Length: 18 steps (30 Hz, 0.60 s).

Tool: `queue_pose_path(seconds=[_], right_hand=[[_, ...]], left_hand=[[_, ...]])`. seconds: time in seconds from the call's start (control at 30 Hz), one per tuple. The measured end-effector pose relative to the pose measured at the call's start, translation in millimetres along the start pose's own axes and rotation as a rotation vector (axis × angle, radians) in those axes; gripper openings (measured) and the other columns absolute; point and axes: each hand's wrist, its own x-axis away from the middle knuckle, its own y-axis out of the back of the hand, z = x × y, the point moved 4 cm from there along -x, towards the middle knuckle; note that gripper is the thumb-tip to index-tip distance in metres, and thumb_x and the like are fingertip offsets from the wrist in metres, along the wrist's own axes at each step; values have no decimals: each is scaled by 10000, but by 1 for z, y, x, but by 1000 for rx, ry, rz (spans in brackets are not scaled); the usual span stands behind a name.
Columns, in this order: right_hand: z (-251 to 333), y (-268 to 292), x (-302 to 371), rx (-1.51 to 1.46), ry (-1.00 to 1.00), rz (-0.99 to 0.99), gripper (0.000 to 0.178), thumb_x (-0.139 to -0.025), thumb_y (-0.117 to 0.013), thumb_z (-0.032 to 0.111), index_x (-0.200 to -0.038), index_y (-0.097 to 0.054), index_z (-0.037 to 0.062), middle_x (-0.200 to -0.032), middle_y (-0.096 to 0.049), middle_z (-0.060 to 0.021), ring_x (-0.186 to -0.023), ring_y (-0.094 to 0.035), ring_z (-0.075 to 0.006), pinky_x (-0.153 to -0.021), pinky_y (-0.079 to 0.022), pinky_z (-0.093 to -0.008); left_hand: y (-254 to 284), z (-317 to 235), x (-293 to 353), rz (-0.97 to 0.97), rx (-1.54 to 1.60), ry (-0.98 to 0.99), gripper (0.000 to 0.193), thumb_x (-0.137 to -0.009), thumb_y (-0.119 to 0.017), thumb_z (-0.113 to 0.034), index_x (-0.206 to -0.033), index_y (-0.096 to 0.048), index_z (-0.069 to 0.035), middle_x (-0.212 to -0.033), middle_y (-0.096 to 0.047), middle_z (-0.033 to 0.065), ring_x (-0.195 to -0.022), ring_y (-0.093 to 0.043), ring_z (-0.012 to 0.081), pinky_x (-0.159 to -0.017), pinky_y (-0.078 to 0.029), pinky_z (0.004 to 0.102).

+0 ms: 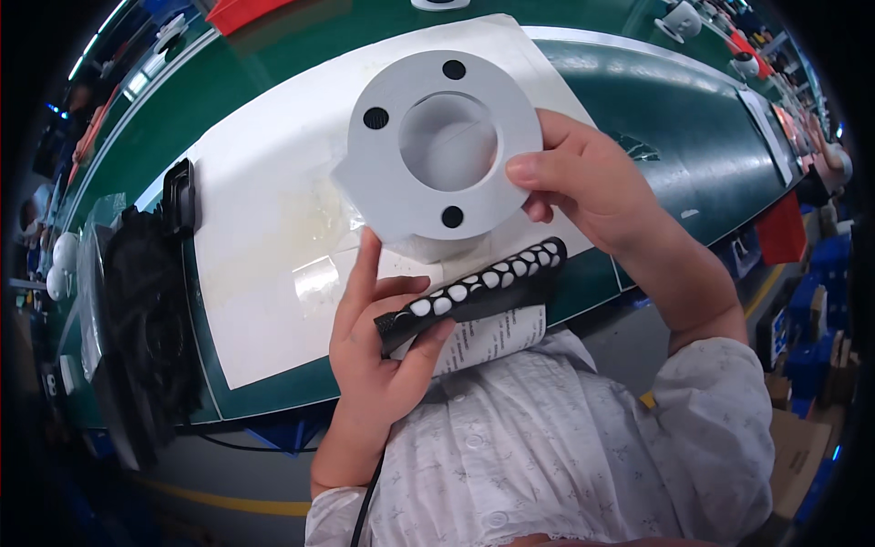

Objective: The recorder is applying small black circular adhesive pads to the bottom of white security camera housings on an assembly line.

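My right hand (597, 187) grips the right edge of a flat white ring (518, 105), thumb on its upper face and fingers beneath. Three round black pads show on that face, one of them a foot pad (452, 216) nearest me. Between the thumb and fingers of my left hand (374, 351) is a curled black sheet with white round spots (492, 278). Its pale printed underside (497, 339) hangs toward my lap. The left index finger stretches up to the ring's lower left edge, seeming to touch it. A translucent film or bag (319, 278) lies below the ring, partly hidden.
Under my hands a large white sheet (255, 228) covers part of the green table (665, 100). At its left edge stand a small black tray (180, 198) and a dark bundle (146, 292). Red bins (781, 230), blue bins (811, 328) and a cardboard box (797, 447) are farther right.
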Motion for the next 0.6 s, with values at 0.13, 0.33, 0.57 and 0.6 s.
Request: queue_pose_path(seconds=[0.13, 0.33, 0.57, 0.6], right_hand=[[28, 5, -8, 196, 300, -54, 216, -789, -573, 134, -942, -555, -17, -754, -554, -8, -631, -488, -66, -583, -403, -196], [31, 20, -128, 1143, 982, -457, 152, -748, -543, 116, -857, -596, 25, -731, -542, -93, -705, -527, -245, -600, -426, -317], [-21, 53, -268, 1929, 792, -585, 139, -749, -517, 128, -786, -645, 87, -820, -584, -57, -832, -556, -216, -675, -439, -343], [-29, 52, -278, 1927, 405, -410, 217, -802, -475, 215, -829, -634, 70, -901, -595, -85, -880, -555, -236, -698, -447, -361]], left_hand=[[0, -2, 2, 24, 81, 18, 288, -619, -677, 29, -875, -545, 16, -1239, -392, 254, -858, -597, 256, -707, -487, 301], [-2, -6, -2, 93, 56, -52, 335, -608, -682, 27, -907, -535, -7, -1241, -403, 229, -846, -596, 236, -715, -482, 293], [-4, -3, -2, 119, 59, 26, 284, -614, -681, -21, -876, -570, -23, -1248, -415, 187, -842, -593, 229, -729, -474, 295], [-3, -2, -1, 102, 65, 34, 283, -616, -684, -24, -876, -570, -20, -1247, -416, 186, -836, -593, 229, -729, -474, 294]])
